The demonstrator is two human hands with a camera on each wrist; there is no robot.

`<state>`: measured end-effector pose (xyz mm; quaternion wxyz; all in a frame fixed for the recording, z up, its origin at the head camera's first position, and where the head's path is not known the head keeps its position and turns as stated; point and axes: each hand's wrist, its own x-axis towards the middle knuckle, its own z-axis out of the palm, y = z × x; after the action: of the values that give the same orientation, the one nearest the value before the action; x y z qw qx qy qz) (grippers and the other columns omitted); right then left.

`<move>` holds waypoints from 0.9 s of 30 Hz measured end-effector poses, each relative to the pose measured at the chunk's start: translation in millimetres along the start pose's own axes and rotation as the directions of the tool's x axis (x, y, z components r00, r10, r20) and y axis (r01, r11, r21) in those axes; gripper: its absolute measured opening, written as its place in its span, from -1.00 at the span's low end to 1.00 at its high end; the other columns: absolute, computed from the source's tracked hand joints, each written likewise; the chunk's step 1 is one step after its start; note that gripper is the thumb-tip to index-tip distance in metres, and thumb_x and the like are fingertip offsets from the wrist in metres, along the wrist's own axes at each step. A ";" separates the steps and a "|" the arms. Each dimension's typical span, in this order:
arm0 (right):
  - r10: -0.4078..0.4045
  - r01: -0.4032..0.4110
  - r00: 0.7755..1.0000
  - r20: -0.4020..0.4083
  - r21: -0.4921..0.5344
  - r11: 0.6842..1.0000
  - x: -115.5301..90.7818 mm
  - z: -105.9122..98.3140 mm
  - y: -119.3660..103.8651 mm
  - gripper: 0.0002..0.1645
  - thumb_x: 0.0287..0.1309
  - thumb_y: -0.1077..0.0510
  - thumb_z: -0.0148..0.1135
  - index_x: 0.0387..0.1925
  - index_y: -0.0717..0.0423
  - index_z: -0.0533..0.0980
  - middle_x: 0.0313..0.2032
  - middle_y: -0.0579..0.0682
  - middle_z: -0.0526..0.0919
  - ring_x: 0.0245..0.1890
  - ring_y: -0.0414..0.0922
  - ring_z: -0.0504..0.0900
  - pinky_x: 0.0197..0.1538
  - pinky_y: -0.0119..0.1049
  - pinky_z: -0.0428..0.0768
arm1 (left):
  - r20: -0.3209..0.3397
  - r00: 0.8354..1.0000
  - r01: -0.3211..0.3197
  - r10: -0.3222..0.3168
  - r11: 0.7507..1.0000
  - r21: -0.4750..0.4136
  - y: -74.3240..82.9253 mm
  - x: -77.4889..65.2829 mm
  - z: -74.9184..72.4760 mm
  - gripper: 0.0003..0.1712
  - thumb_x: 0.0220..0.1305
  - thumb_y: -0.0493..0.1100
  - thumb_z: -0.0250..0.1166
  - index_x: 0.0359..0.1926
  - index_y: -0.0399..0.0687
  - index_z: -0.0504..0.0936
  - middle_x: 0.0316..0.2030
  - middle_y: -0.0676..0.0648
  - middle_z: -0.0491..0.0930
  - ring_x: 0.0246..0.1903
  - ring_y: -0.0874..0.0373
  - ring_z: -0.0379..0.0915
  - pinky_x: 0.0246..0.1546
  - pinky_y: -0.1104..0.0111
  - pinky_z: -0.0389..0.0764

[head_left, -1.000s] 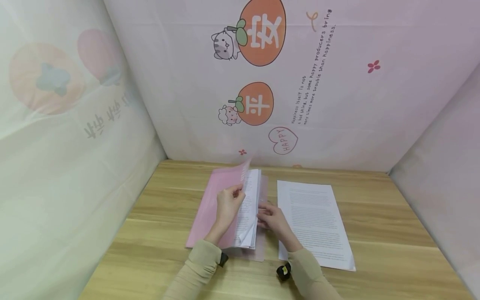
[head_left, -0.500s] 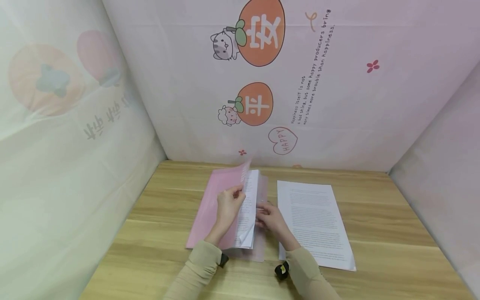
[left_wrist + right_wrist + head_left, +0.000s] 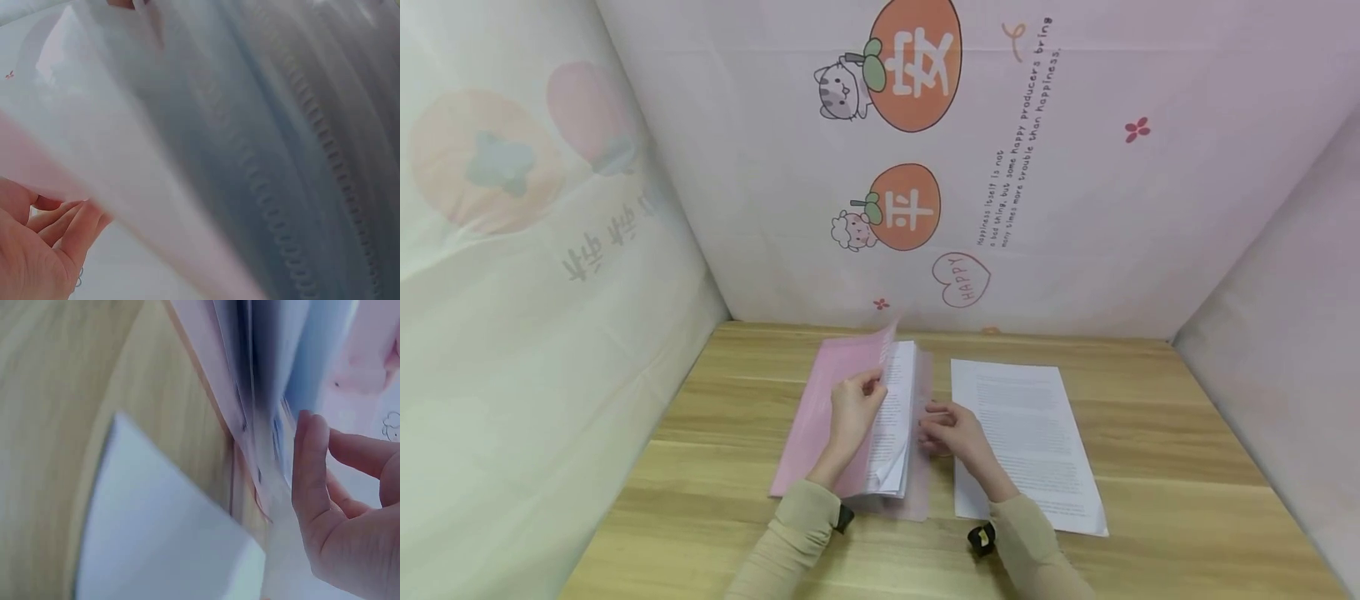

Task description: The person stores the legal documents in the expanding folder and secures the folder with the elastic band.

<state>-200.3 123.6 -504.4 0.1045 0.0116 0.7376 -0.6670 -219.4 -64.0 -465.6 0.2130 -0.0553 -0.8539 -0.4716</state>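
Note:
A pink document folder point(image 3: 823, 400) lies on the table with its front cover lifted. My left hand point(image 3: 853, 412) pinches that cover's free edge; the left wrist view shows the fingers point(image 3: 78, 225) bent at the pink edge. Under the cover are printed papers point(image 3: 891, 417) in clear sleeves, a lower corner of one folded over. In the left wrist view, the sleeves point(image 3: 237, 187) fan out, blurred, with rows of small loop-like marks. My right hand point(image 3: 961, 437) hovers by the folder's right edge, fingers loosely bent, fingertips close beside the sleeves in the right wrist view.
To the right of the folder, a printed sheet point(image 3: 1030, 450) lies flat, partly behind my right forearm. Wood-grain tabletop point(image 3: 1187, 467) surrounds both. Printed cloth walls point(image 3: 1075, 250) stand at the back and both sides.
My right hand has drawn slightly right, away from the sleeves' edge. The paper stack's edge has settled a little to the left. My left hand keeps the cover lifted.

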 end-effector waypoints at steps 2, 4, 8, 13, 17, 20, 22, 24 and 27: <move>-0.005 0.005 1.000 0.005 -0.023 1.000 -1.9 -7.6 -2.8 -0.43 0.22 0.31 0.22 0.22 0.49 0.36 -0.03 0.48 0.64 -0.32 -0.07 0.77 -0.20 -0.22 0.78 | 0.002 1.000 -0.007 0.007 1.000 -0.001 0.4 0.5 -0.1 -0.70 0.06 -0.40 0.24 -0.15 -0.33 0.75 -0.29 -0.26 0.78 -0.34 -0.03 0.75 -0.27 0.27 0.77; -0.014 0.015 1.000 0.009 -0.055 0.998 -4.5 -14.6 -5.1 -0.42 0.24 0.29 0.23 0.23 0.49 0.34 -0.03 0.48 0.64 -0.30 -0.05 0.77 -0.19 -0.20 0.78 | 0.003 1.000 -0.011 0.011 1.000 -0.001 0.7 0.9 0.0 -0.70 0.06 -0.39 0.24 -0.15 -0.33 0.74 -0.28 -0.26 0.77 -0.33 -0.04 0.75 -0.26 0.26 0.77; -0.016 0.017 1.000 0.006 -0.124 0.992 -8.1 -27.3 -5.3 -0.43 0.24 0.27 0.23 0.21 0.48 0.35 -0.02 0.47 0.63 -0.26 0.00 0.76 -0.14 -0.14 0.78 | 0.014 1.000 0.002 -0.002 1.000 0.000 0.7 1.2 -0.1 -0.70 0.08 -0.38 0.25 -0.14 -0.32 0.74 -0.25 -0.27 0.77 -0.30 -0.05 0.75 -0.22 0.26 0.77; 0.015 -0.019 1.000 -0.018 -0.220 0.975 -12.8 -43.8 -1.4 -0.41 0.23 0.26 0.25 0.23 0.45 0.34 -0.01 0.45 0.65 -0.20 0.08 0.77 -0.13 -0.16 0.78 | 0.018 1.000 0.011 -0.011 1.000 -0.002 0.1 0.1 0.3 -0.70 0.08 -0.39 0.24 -0.14 -0.33 0.74 -0.25 -0.26 0.77 -0.30 -0.05 0.76 -0.23 0.27 0.77; 0.016 -0.032 0.998 -0.054 -0.323 0.946 -18.1 -58.2 1.1 -0.39 0.22 0.20 0.28 0.23 0.41 0.35 0.00 0.42 0.65 -0.20 0.06 0.77 -0.15 -0.19 0.78 | 0.017 1.000 0.005 -0.005 1.000 -0.002 0.2 -1.1 1.1 -0.70 0.08 -0.38 0.23 -0.14 -0.33 0.74 -0.27 -0.25 0.78 -0.32 -0.04 0.76 -0.25 0.27 0.77; -0.013 -0.023 0.996 -0.083 -0.418 0.908 -21.2 -69.1 1.4 -0.38 0.21 0.16 0.30 0.21 0.40 0.37 0.00 0.41 0.65 -0.15 0.11 0.76 -0.18 -0.20 0.77 | 0.016 1.000 0.006 -0.006 1.000 -0.001 0.2 -1.4 1.5 -0.69 0.08 -0.38 0.23 -0.14 -0.32 0.74 -0.27 -0.25 0.78 -0.32 -0.03 0.75 -0.26 0.27 0.77; -0.036 -0.019 0.994 -0.102 -0.495 0.869 -23.7 -76.1 0.7 -0.38 0.21 0.12 0.30 0.21 0.38 0.38 0.01 0.39 0.66 -0.09 0.16 0.74 -0.17 -0.18 0.76 | 0.015 1.000 0.006 -0.006 1.000 -0.001 0.1 -1.7 1.6 -0.69 0.08 -0.38 0.23 -0.14 -0.32 0.75 -0.27 -0.25 0.78 -0.32 -0.03 0.75 -0.26 0.28 0.77; -0.053 -0.025 0.991 -0.123 -0.559 0.829 -25.9 -83.0 0.5 -0.37 0.20 0.09 0.31 0.20 0.36 0.39 0.01 0.38 0.66 -0.02 0.21 0.71 -0.14 -0.13 0.75 | 0.017 1.000 0.007 -0.007 1.000 -0.001 0.1 -1.9 1.8 -0.69 0.08 -0.38 0.23 -0.14 -0.32 0.75 -0.27 -0.24 0.78 -0.32 -0.02 0.75 -0.26 0.29 0.77; -0.071 -0.036 0.987 -0.146 -0.624 0.780 -29.3 -92.7 1.8 -0.36 0.21 0.04 0.29 0.20 0.36 0.39 0.02 0.38 0.65 0.02 0.26 0.68 -0.08 -0.05 0.73 | 0.021 1.000 0.004 -0.004 1.000 -0.003 0.1 -2.4 2.4 -0.70 0.08 -0.38 0.23 -0.14 -0.33 0.74 -0.27 -0.25 0.78 -0.32 -0.02 0.75 -0.27 0.30 0.77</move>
<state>-184.2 218.9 -493.0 0.0365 0.0234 0.9229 -0.3826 -217.9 -61.8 -467.6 0.2029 -0.0589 -0.8556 -0.4726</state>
